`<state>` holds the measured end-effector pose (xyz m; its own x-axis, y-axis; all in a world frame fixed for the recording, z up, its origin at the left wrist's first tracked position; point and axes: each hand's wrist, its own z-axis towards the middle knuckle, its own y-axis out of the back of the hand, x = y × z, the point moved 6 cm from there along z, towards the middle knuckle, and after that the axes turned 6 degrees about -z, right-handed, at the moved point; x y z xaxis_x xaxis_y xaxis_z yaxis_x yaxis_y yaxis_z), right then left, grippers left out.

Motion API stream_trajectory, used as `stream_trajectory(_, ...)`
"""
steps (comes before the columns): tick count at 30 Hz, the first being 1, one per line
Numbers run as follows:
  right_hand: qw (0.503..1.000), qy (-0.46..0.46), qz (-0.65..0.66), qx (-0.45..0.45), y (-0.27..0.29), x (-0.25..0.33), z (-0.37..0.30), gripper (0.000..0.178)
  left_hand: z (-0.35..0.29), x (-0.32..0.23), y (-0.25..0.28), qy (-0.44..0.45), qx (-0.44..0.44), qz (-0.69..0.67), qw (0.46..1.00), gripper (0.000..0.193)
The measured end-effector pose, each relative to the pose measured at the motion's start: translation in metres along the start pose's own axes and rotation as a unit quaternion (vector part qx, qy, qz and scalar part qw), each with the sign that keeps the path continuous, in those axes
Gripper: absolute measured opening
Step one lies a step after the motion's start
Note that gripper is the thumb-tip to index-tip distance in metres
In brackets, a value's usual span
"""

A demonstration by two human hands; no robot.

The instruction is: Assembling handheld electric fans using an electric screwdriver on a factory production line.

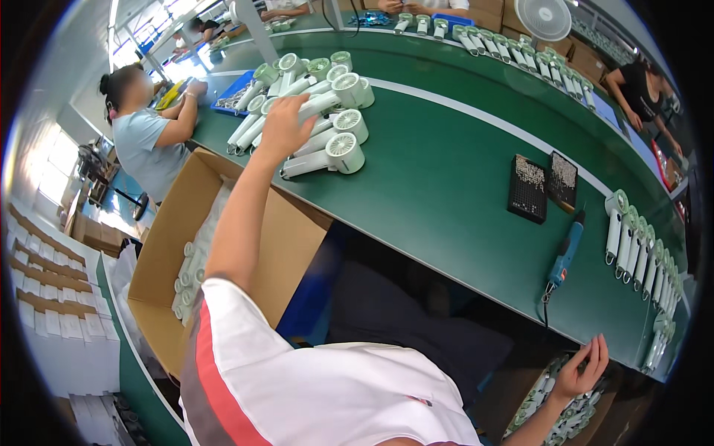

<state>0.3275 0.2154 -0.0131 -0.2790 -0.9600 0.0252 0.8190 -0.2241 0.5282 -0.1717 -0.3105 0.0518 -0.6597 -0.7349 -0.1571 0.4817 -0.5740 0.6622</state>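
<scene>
- Your left arm stretches far forward and up over the green bench (446, 171), the elbow nearly straight, sleeve white with a red stripe.
- Your left hand (284, 128) lies back-up on the pile of white handheld fans (327, 111). Its fingers curl down around the handle of one fan (318, 104) at the pile's middle, closed on it.
- That fan lies flat among the others, its round head pointing right, away from your palm.
- Your right hand (580, 372) hangs low at the bench's near edge, palm toward you, fingers spread and holding nothing.
- Just below it sits a box of fans (554, 416), close under the fingertips; whether they touch, you cannot tell.
- A blue electric screwdriver (567, 253) lies on the bench above that hand, well apart from it.
</scene>
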Motion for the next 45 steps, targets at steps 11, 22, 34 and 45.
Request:
stream_trajectory(11,0.984,0.067,0.167,0.006,-0.011,0.121,0.034,0.019,0.035,0.052,-0.061,-0.028,0.218,0.074,0.973,0.048)
stream_trajectory(22,0.932,0.024,0.358,0.056,-0.053,0.190,0.059,0.023,0.087,-0.105,-0.029,0.157,0.076,-0.541,0.823,0.043)
stream_trajectory(34,0.902,-0.091,0.407,0.109,-0.116,0.242,0.092,0.054,-0.032,-0.285,-0.088,0.334,0.089,-0.735,0.583,0.045)
stream_trajectory(45,0.602,-0.323,0.699,0.212,-0.145,0.227,0.056,0.039,-0.051,-0.298,-0.108,0.319,0.334,-0.729,0.505,0.036)
